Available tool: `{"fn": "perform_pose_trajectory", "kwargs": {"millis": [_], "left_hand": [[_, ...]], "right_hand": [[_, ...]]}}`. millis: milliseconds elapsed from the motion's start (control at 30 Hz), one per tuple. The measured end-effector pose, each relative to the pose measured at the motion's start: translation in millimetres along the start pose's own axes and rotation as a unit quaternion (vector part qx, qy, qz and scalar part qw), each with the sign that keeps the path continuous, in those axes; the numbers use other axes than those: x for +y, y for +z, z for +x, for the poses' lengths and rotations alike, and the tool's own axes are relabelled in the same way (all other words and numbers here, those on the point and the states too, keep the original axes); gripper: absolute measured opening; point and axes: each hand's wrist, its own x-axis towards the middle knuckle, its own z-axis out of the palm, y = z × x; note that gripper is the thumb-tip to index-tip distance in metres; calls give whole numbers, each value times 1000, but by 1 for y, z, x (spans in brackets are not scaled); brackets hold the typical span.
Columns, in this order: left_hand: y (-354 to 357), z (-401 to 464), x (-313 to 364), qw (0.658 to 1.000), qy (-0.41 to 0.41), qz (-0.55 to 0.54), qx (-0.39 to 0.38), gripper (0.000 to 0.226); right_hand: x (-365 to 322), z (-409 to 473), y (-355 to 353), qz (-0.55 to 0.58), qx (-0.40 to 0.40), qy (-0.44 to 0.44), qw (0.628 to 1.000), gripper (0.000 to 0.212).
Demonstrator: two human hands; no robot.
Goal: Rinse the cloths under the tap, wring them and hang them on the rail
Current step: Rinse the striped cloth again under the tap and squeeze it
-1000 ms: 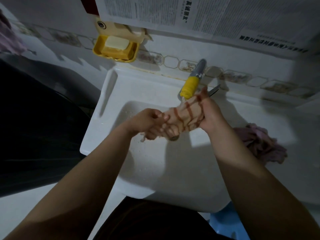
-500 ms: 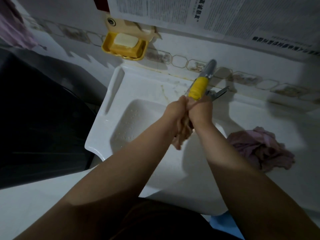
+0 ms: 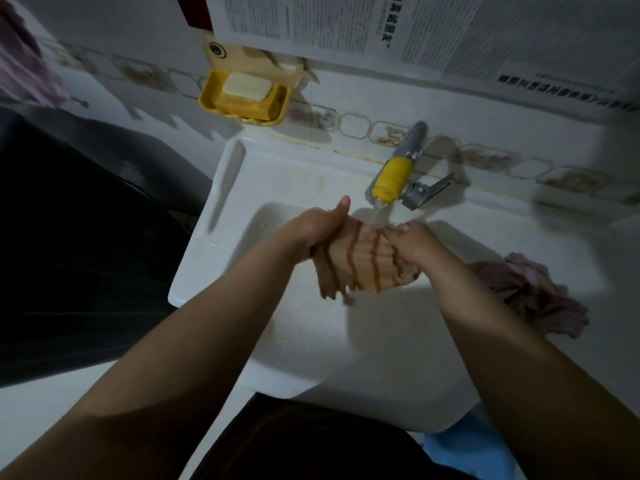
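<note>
A tan cloth with dark red stripes (image 3: 360, 263) is stretched between my two hands over the white sink (image 3: 311, 341). My left hand (image 3: 315, 230) grips its left end, thumb up. My right hand (image 3: 414, 242) holds its right end. Water runs from the grey tap with a yellow nozzle (image 3: 393, 176) onto the cloth's top. A crumpled pink cloth (image 3: 533, 296) lies on the sink's right ledge. No rail is in view.
A yellow soap dish with a pale soap bar (image 3: 246, 93) hangs on the tiled wall at the back left. Newspaper sheets (image 3: 415, 29) cover the wall above. Another pinkish cloth (image 3: 24, 64) hangs at far left. Something blue (image 3: 471, 448) sits under the sink.
My hands were pressed together below the tap with the cloth bunched between them; they have moved apart, spreading the striped cloth under the running water.
</note>
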Motion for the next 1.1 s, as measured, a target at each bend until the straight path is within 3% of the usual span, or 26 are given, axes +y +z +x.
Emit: {"fn": "perform_pose_trajectory", "kwargs": {"millis": [67,133,200,300,367,467,533,600,633,700,767,833,933,1000,1100], "left_hand": [[-9,0,1,995,12,94,-31,89],[-12,0,7,984,23,165,-54,85],[-16,-1,18,980,29,185,-72,70],[-26,2,29,944,57,298,-127,54],[-32,7,30,910,48,378,-161,44],[-39,16,23,856,111,487,-135,24],[-43,20,11,887,157,417,-124,31],[-42,18,-4,959,139,186,-159,34],[-39,16,-9,975,138,68,-163,35],[-29,18,-17,973,132,-120,-147,41],[-14,16,-14,962,102,-221,-128,52],[-7,17,-9,951,90,-272,-117,64],[-5,17,-9,938,138,-291,-128,55],[0,14,-6,941,123,-310,-57,33],[13,12,6,944,82,-308,81,30]], "right_hand": [[0,-6,0,62,-27,-5,998,86],[-1,-13,0,73,-85,-36,993,102],[0,-22,-3,-5,-171,-67,983,85],[2,-31,-10,-66,-237,-101,964,25],[1,-35,-16,-29,-185,-120,975,19],[-6,-39,-23,155,-140,-110,972,25],[-8,-40,-24,271,-126,-102,949,33],[-12,-42,-22,364,-127,-95,918,21],[-12,-42,-19,406,-140,-94,898,15],[-17,-44,-13,464,-173,-99,863,15],[-22,-43,-6,518,-198,-114,825,22],[-31,-47,-4,551,-211,-134,797,26],[-40,-50,-3,595,-171,-77,781,38],[-46,-49,-4,584,-94,-19,806,34],[-62,-48,8,368,74,-43,926,28]]}}
